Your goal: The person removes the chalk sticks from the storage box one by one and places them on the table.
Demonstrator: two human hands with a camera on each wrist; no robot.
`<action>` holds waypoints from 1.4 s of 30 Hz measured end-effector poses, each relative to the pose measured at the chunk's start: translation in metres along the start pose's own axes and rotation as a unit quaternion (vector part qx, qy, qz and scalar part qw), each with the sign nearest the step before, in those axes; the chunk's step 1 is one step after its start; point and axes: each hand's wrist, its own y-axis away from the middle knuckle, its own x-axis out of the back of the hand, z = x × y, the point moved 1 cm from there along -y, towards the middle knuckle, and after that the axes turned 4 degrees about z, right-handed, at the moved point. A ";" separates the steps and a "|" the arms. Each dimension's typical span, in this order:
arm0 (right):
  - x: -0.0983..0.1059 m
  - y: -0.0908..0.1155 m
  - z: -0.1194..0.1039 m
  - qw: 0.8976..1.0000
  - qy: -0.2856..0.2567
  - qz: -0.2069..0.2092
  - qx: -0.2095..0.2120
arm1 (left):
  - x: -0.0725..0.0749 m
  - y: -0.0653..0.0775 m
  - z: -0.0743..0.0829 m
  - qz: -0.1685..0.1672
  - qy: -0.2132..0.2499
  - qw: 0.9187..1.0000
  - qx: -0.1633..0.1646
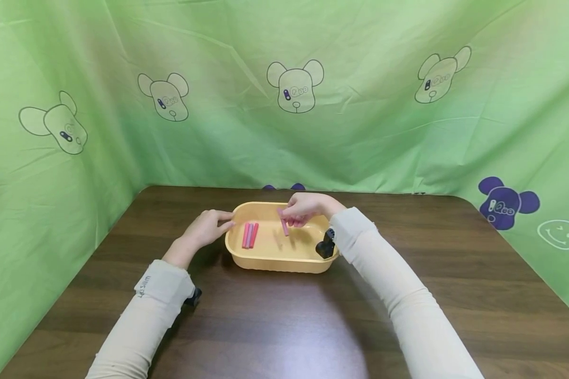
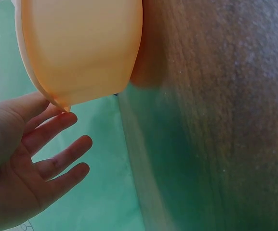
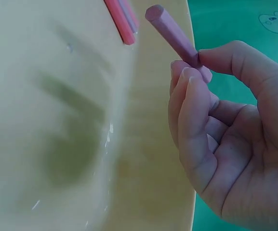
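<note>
A shallow yellow plastic basin (image 1: 277, 264) stands on the table. At its left end, my left hand (image 1: 208, 227) pinches the rim (image 2: 33, 72) between thumb and forefinger, its other fingers spread apart. Over the basin, my right hand (image 1: 305, 208) holds a mauve chalk-like stick (image 3: 175, 36) between thumb and fingertips, tilted and raised off the bottom. Three similar sticks, two pinkish-red and one purple (image 1: 249, 236), lie side by side on the basin's left part. The right wrist view shows the ends of some of these sticks (image 3: 122, 24) near the basin wall.
The basin rests on a dark brown wooden table (image 1: 265, 321). Behind and at both sides hangs a green curtain (image 1: 227, 142) printed with bear faces. A black wrist camera (image 1: 326, 245) on the right sleeve hangs over the basin's right end; another (image 1: 194, 297) sits under the left cuff.
</note>
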 end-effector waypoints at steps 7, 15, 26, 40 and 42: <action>0.004 0.009 0.008 1.000 -0.015 0.013 0.006 | 0.000 0.000 0.000 0.000 0.001 1.000 -0.001; 0.011 0.018 0.018 0.999 -0.033 0.026 0.003 | 0.001 0.000 0.001 -0.004 0.001 1.000 0.002; 0.020 0.037 0.031 0.999 -0.025 0.042 0.017 | 0.001 0.001 0.003 -0.004 0.002 1.000 0.001; 0.027 0.062 0.061 0.996 -0.061 0.051 0.028 | -0.001 0.002 -0.001 0.012 0.000 1.000 -0.018; 0.029 0.066 0.066 0.996 -0.073 0.052 0.028 | -0.002 0.003 -0.001 0.014 -0.007 1.000 -0.020</action>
